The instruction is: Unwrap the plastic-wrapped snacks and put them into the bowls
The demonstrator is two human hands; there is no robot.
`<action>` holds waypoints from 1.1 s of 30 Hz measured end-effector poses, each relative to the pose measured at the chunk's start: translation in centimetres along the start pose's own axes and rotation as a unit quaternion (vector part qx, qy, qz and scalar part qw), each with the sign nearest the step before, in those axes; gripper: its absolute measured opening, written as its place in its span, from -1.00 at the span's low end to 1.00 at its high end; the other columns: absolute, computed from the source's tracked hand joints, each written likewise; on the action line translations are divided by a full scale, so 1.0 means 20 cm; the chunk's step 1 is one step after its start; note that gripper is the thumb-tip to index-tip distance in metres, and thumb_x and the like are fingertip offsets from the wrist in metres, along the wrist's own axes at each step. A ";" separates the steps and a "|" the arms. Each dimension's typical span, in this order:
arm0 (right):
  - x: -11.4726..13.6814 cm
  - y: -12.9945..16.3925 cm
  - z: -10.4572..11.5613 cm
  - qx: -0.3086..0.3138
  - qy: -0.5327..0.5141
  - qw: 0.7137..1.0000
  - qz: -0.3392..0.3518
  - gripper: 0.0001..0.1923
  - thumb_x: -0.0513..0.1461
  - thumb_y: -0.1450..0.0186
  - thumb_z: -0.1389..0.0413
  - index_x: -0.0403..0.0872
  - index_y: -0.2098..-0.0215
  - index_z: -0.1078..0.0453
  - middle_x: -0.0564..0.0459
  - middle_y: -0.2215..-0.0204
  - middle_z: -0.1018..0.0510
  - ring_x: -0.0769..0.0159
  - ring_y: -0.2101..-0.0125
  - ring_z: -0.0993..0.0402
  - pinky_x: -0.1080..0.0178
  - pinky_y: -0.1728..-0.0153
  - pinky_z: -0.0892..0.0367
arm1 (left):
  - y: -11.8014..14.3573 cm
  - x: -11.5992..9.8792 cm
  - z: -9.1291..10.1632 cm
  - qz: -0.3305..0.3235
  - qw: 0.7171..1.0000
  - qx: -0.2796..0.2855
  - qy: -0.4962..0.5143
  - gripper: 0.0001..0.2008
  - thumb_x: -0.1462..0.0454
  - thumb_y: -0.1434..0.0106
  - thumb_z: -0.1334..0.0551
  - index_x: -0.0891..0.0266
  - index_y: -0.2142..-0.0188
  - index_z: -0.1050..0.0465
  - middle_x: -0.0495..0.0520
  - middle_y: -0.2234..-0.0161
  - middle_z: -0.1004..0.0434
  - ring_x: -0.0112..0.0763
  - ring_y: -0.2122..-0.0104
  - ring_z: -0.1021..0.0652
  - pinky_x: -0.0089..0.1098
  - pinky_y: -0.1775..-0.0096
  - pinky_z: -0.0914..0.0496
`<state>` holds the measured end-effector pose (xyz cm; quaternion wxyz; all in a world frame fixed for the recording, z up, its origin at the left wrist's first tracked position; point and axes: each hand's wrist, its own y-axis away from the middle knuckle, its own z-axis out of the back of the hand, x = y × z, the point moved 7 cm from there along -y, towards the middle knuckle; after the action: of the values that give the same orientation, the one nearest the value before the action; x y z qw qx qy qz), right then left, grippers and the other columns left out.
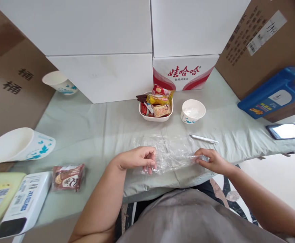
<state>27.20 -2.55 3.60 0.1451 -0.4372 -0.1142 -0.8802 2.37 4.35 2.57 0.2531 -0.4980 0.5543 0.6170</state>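
Pinching film [171, 153] at 8 & 3 o'clock, L hand [140, 157] & R hand [212, 160] have fingers nearly closed; prob. light, slippery: grip edges.

A pale-green cloth-covered table [86, 135] stands on a whitish, patterned floor [286, 173].

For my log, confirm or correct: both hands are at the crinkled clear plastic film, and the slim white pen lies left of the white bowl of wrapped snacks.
Wrong side: the head view shows the slim white pen right of the white bowl of wrapped snacks. The left hand and right hand are at the crinkled clear plastic film.
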 end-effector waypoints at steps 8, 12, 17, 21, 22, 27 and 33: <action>-0.07 -0.05 -0.02 0.078 -0.066 0.991 -0.085 -0.59 0.02 -0.25 -0.17 -0.06 0.06 -0.40 -0.01 0.30 -0.59 0.26 0.29 -0.53 0.23 0.26 -0.41 | -0.03 0.03 0.09 0.022 0.989 -0.119 -0.089 -0.80 0.21 -0.08 -0.26 0.20 0.32 -0.31 -0.06 0.46 -0.48 -0.45 0.48 -0.49 -0.45 0.42 -0.34; -0.10 -0.10 0.00 -0.008 -0.128 0.986 -0.110 -0.59 0.07 -0.27 -0.11 -0.07 0.13 -0.38 0.04 0.42 -0.55 0.31 0.42 -0.50 0.25 0.37 -0.41 | -0.01 0.00 0.20 -0.017 0.963 -0.236 -0.128 -0.72 0.16 -0.06 -0.28 0.22 0.24 -0.41 -0.06 0.46 -0.43 -0.44 0.44 -0.46 -0.44 0.37 -0.33; -0.12 -0.15 0.11 -0.208 0.024 0.968 -0.137 -0.63 0.05 -0.31 -0.01 -0.05 0.27 -0.44 0.02 0.42 -0.55 0.30 0.46 -0.45 0.23 0.41 -0.34 | -0.05 0.04 0.21 0.047 0.935 -0.256 -0.242 -0.78 0.19 -0.08 -0.27 0.20 0.26 -0.49 -0.05 0.46 -0.49 -0.41 0.45 -0.48 -0.43 0.39 -0.31; -0.08 -0.22 0.08 -0.196 0.170 0.958 -0.123 -0.73 -0.10 -0.24 -0.12 -0.02 0.14 -0.46 0.03 0.32 -0.58 0.30 0.45 -0.44 0.21 0.35 -0.33 | -0.07 0.03 0.19 0.064 0.910 -0.252 -0.324 -0.85 0.23 -0.10 -0.27 0.19 0.31 -0.52 -0.05 0.46 -0.51 -0.41 0.45 -0.49 -0.44 0.40 -0.28; -0.08 -0.24 0.07 -0.183 0.186 0.959 -0.111 -0.74 -0.14 -0.24 -0.11 -0.02 0.13 -0.46 0.04 0.33 -0.58 0.29 0.44 -0.45 0.21 0.33 -0.33 | -0.07 0.03 0.19 0.065 0.906 -0.249 -0.335 -0.86 0.24 -0.09 -0.27 0.19 0.32 -0.52 -0.05 0.46 -0.51 -0.40 0.44 -0.49 -0.44 0.40 -0.28; -0.13 -0.24 0.23 -0.277 0.229 0.925 -0.124 -0.78 -0.21 -0.26 -0.02 -0.06 0.23 -0.47 -0.05 0.31 -0.57 0.23 0.38 -0.48 0.18 0.28 -0.35 | -0.08 0.02 0.18 0.071 0.898 -0.243 -0.361 -0.88 0.29 -0.09 -0.27 0.18 0.33 -0.51 -0.05 0.42 -0.53 -0.39 0.40 -0.51 -0.44 0.37 -0.27; -0.09 -0.20 0.23 -0.192 0.111 0.954 -0.204 -0.73 -0.04 -0.31 0.00 -0.02 0.35 -0.39 0.05 0.47 -0.57 0.30 0.49 -0.49 0.26 0.39 -0.32 | -0.07 0.01 0.17 0.070 0.897 -0.240 -0.364 -0.92 0.30 -0.07 -0.26 0.18 0.38 -0.48 -0.06 0.43 -0.52 -0.40 0.41 -0.48 -0.43 0.37 -0.24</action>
<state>30.28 3.08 4.56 -0.1122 -0.3239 -0.0126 -0.9393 2.44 7.90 1.38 0.2663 -0.2444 0.2918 0.8856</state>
